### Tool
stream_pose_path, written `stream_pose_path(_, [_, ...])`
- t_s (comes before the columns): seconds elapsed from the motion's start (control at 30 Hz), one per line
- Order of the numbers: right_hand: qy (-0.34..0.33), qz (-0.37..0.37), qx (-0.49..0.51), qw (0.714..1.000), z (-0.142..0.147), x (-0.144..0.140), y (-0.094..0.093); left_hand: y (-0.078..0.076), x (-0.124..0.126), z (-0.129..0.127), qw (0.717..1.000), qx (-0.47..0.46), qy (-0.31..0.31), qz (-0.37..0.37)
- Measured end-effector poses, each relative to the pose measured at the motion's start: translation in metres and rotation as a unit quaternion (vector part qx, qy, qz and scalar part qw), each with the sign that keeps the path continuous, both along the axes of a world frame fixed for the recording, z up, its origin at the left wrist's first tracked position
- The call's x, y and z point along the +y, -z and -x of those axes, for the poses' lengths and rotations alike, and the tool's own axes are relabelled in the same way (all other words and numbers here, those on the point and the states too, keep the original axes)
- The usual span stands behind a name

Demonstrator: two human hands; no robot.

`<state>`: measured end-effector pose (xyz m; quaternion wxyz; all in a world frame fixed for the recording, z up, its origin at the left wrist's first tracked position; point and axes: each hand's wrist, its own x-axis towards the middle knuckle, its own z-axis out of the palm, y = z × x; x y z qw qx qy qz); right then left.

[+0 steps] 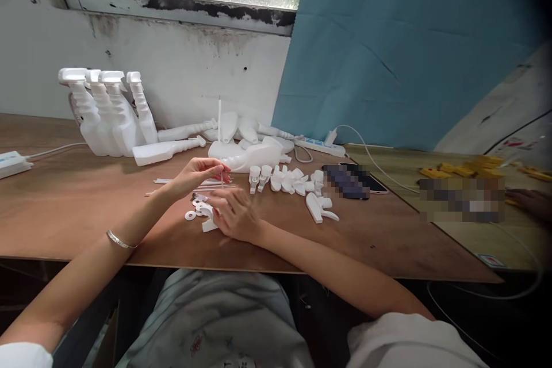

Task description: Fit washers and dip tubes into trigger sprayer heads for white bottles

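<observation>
Grey cloth (215, 322) on the lap lies nearest, below the worktop (86, 207) edge; the left hand (196, 175) pinches a thin white tube (221, 138) upright, fingers closed on its lower end, above the small white parts (200, 213). Right hand (235, 213) rests curled over those parts, touching them, its grip unclear; I judge the tube is best kept vertical and steady

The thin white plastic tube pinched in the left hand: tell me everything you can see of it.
The thin white plastic tube is a straight, slender, stiff-looking straw standing upright. Its lower end is pinched between the left hand's fingertips above the brown wooden table; its top rises free before the white wall. The right hand lies below, apart from it. Whether its lower end touches anything else cannot be told.
</observation>
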<state>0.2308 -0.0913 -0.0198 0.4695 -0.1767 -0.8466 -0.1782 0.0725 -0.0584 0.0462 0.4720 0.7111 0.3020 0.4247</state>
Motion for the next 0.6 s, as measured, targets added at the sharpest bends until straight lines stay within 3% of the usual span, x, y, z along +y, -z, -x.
stream_pose_path(0.13, [-0.002, 0.184, 0.167, 0.969, -0.007, 0.009, -0.002, -0.009, 0.007, -0.006, 0.997, -0.072, -0.011, 0.009])
stream_pose_path(0.27, [-0.029, 0.401, 0.178, 0.898, -0.011, 0.017, -0.006, -0.019, 0.01, -0.014, 0.995, -0.097, -0.014, 0.001])
stream_pose_path(0.4, [-0.055, 0.463, 0.142, 0.873, -0.012, 0.016, -0.008, -0.016, 0.009, -0.019, 0.994, -0.099, -0.007, 0.033])
stream_pose_path(0.6, [-0.044, 0.502, 0.17, 0.847, -0.011, 0.017, -0.008, 0.004, 0.007, -0.023, 0.993, -0.088, -0.007, 0.074])
